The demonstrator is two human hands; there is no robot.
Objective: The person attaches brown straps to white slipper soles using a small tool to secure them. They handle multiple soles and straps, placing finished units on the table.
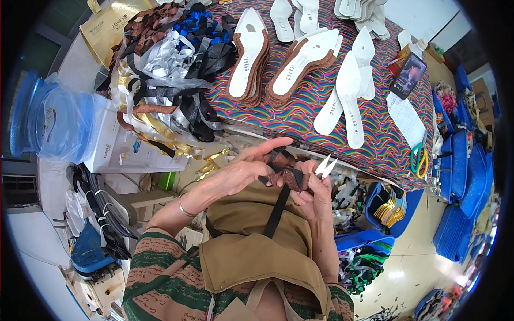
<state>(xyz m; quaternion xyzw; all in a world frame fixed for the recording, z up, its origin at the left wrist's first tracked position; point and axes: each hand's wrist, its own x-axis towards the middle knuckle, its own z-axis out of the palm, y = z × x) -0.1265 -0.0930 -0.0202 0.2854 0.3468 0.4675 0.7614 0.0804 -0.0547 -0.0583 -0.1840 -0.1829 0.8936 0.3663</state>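
Observation:
In front of the brown apron, my two hands work close together on a bunch of brown glitter straps with black parts. My left hand grips the bunch from the left, its index finger stretched out. My right hand is closed at the right end of the straps. Small scissors stick up out of its fingers, with two pale pointed blades slightly apart. Their handles are hidden in the palm. Folds of strap cover some of the fingertips.
Shoe insoles in brown-edged stacks and loose white ones lie on the patterned table. A heap of straps is at left. A phone and green-yellow scissors lie right. Blue bins stand below.

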